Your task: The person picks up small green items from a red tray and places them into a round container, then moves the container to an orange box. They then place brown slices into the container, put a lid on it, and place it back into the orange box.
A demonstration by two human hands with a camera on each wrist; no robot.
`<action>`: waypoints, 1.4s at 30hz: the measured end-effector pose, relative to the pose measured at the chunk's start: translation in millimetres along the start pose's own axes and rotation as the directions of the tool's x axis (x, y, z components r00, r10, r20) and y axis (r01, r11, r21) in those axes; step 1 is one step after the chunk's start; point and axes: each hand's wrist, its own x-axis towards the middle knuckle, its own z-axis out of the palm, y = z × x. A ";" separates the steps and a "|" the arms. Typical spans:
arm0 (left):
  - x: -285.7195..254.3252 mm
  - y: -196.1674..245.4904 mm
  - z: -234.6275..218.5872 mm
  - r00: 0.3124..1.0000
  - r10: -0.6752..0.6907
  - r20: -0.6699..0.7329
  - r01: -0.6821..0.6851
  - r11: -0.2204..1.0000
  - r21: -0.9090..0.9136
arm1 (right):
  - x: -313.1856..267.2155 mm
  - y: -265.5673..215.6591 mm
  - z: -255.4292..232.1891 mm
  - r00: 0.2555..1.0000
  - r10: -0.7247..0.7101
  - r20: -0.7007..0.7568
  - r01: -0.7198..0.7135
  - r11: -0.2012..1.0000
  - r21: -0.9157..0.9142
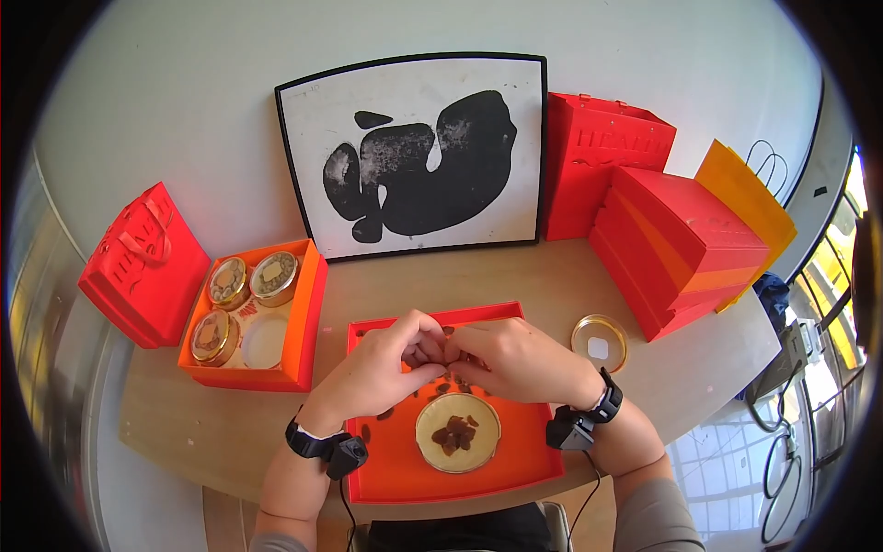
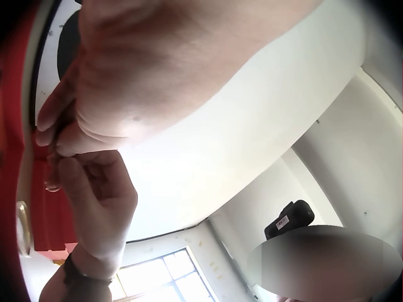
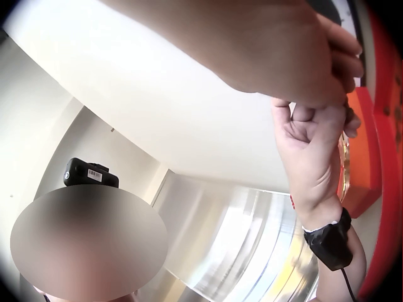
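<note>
Both hands meet above the red-orange tray (image 1: 382, 474), fingertips close together. The left hand (image 1: 372, 368) and right hand (image 1: 524, 363) have curled fingers and pinch a small dark piece, mostly hidden by the fingers. In the left wrist view the right hand (image 2: 104, 195) has thumb and fingers bent against the left hand's (image 2: 151, 82) fingertips. The right wrist view shows the left hand (image 3: 312, 145) palm up under the right hand (image 3: 264, 50). Just below the hands, a round pale lid or dish (image 1: 432, 453) holds several brown pieces (image 1: 454, 434). More dark pieces (image 1: 443, 389) lie on the tray behind it.
An orange box (image 1: 296, 340) with several gold-lidded jars (image 1: 274, 278) stands left, beside a red bag (image 1: 147, 267). A round clear lid (image 1: 619, 348) lies right of the tray. Red boxes (image 1: 681, 239), another red bag (image 1: 607, 147) and a framed picture (image 1: 414, 156) stand behind.
</note>
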 end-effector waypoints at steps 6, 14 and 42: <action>-0.7 -1.5 -6.8 0.996 0.074 -0.052 -0.072 0.996 0.051 | -5.5 -10.8 -19.5 0.993 0.106 0.053 -0.104 0.994 -0.024; -3.0 5.0 -10.4 0.998 0.050 0.046 -0.057 0.987 0.151 | -11.0 -6.7 -23.1 0.976 0.137 0.166 -0.091 0.961 -0.261; -4.0 -0.3 14.4 0.881 -0.020 0.473 -0.081 0.978 0.193 | -11.5 18.2 -24.3 0.873 0.427 0.235 -0.314 0.861 -0.399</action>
